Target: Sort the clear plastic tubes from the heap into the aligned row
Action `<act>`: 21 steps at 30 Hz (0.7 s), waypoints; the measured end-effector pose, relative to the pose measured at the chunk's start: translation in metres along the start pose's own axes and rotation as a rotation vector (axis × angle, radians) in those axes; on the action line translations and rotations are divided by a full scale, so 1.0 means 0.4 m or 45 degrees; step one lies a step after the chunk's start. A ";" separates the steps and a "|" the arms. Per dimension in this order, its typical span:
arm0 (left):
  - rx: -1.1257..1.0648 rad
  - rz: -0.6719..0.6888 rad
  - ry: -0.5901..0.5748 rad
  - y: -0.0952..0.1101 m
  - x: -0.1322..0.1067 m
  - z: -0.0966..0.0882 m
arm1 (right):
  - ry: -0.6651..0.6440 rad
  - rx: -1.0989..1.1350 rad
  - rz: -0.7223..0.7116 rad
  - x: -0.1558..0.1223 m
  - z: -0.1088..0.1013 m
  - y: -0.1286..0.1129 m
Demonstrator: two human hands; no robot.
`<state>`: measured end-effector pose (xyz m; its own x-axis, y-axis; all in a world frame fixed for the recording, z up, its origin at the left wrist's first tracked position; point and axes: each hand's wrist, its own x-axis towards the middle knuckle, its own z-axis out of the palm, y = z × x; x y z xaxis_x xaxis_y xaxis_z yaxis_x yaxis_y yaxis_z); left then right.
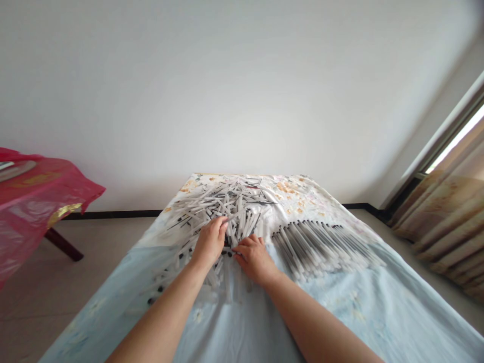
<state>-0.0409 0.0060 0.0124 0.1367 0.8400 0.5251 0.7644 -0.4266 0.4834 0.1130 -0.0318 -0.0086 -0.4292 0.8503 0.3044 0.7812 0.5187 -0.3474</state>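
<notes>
A loose heap of thin, pen-like sticks [223,196], pale and translucent with black ends, spreads over the left and middle of the bed-like surface. My left hand [212,239] is over the heap, its thumb and fingers closed around a pale stick whose end points right. Just to its right and slightly nearer me, my right hand [257,258] reaches in with bent fingers, pinching at a dark-tipped stick; its fingertips are partly blurred. Right of that hand lies a neat row of similar sticks [321,247], side by side with their dark ends pointing away from me.
A flowered cloth [363,302], pale blue in front and cream behind, covers the surface. At the left stands a table with a red cover [56,186] and a dark leg [64,244]. A white wall [242,91] rises behind; a patterned curtain [446,217] hangs at right.
</notes>
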 end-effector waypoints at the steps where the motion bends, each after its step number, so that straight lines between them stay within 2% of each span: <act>1: 0.004 0.000 0.000 0.000 0.000 0.000 | -0.014 -0.035 0.019 0.005 0.000 -0.004; 7: -0.011 0.019 -0.033 0.005 -0.002 0.003 | -0.085 -0.178 0.105 0.040 0.016 -0.030; 13: -0.037 0.061 -0.060 0.008 -0.007 0.008 | -0.037 -0.133 0.092 0.046 0.020 -0.030; 16: -0.030 0.077 -0.078 0.006 -0.008 0.009 | 0.064 0.112 0.141 0.037 -0.013 0.003; 21: -0.047 0.097 -0.120 0.010 -0.008 0.014 | 0.196 0.833 0.366 0.020 -0.084 0.105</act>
<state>-0.0349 0.0036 0.0087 0.2532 0.8317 0.4941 0.7262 -0.5009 0.4708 0.1578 -0.0061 0.0091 -0.1421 0.9637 0.2261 0.4022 0.2649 -0.8764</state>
